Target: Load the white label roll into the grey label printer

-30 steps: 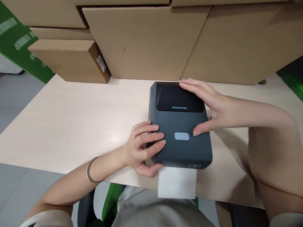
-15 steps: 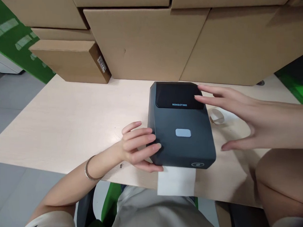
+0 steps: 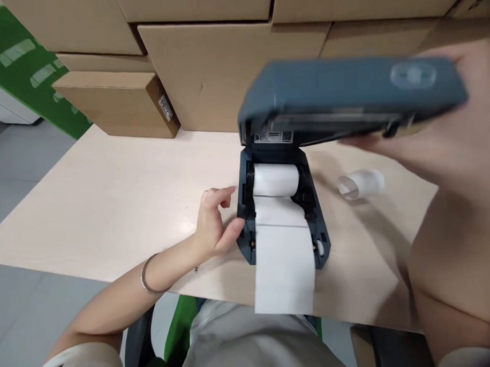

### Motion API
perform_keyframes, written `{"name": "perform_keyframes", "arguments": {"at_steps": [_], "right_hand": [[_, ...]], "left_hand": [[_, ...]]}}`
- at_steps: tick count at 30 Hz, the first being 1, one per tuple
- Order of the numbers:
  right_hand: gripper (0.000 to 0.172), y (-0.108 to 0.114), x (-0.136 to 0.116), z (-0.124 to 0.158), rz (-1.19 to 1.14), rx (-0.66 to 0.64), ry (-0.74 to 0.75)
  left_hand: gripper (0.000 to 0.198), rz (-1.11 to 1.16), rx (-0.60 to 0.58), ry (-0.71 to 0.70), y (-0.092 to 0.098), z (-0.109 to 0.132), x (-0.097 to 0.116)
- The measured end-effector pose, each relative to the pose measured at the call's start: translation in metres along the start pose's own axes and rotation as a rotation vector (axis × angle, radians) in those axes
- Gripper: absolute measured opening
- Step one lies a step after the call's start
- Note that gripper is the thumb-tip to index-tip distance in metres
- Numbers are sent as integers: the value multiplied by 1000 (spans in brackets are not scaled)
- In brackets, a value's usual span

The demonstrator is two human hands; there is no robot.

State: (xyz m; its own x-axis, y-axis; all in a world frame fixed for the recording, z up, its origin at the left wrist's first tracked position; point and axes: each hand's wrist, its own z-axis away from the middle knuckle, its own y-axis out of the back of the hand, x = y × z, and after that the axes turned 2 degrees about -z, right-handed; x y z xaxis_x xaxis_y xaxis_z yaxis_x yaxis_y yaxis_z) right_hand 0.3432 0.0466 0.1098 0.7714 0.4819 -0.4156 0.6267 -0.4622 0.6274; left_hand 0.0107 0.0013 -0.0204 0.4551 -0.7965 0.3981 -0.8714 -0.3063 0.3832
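Observation:
A dark grey label printer (image 3: 322, 234) stands on the light wooden table with its lid (image 3: 346, 89) raised. Inside lies a white label roll (image 3: 276, 180), and its label strip (image 3: 285, 268) runs toward me, past the printer's front and over the table edge. My right hand (image 3: 459, 117), blurred, grips the lid at its right side, thumb beneath it. Beside the printer's left wall is my left hand (image 3: 218, 222), thumb against the base, index finger stretched out, other fingers curled, holding nothing.
Large cardboard boxes (image 3: 201, 78) line the back of the table (image 3: 109, 209). A smaller carton (image 3: 109, 105) stands at the back left. Right of the printer lies a curled piece of white paper (image 3: 365, 183). A green chair (image 3: 180, 325) shows below the table edge.
The printer's lid, closed before, is now lifted by my right hand, exposing the roll. My left hand has turned and its fingers have left the printer's front left corner.

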Motion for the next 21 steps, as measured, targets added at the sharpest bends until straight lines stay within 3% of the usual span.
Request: {"name": "perform_keyframes", "arguments": {"at_steps": [1,3,5,7,10,13,17,19,21], "right_hand": [[100,-7,-1,-2,-47,108,-85],[77,-22,-2,-4,-158,204,-195],[64,-34,3,-7,-261,176,-231],[71,-43,13,-10,-368,111,-251],[89,-51,29,-13,-524,4,-331],[90,-58,37,-15,-571,-109,-457],[71,-65,31,-13,-436,-119,-511],[58,-66,20,-8,-340,-59,-455],[47,-66,5,1,-225,-99,-332]], "left_hand": [[44,15,-69,40,2,0,0],[48,51,-226,125,5,-2,0],[52,114,-405,233,7,-6,-1],[51,183,-522,314,8,-8,-3],[41,253,-553,346,7,-7,-8],[31,251,-528,317,6,-6,-11],[23,194,-527,215,6,-10,-10],[22,181,-529,183,6,-12,-10],[21,179,-527,173,6,-13,-10]]}}
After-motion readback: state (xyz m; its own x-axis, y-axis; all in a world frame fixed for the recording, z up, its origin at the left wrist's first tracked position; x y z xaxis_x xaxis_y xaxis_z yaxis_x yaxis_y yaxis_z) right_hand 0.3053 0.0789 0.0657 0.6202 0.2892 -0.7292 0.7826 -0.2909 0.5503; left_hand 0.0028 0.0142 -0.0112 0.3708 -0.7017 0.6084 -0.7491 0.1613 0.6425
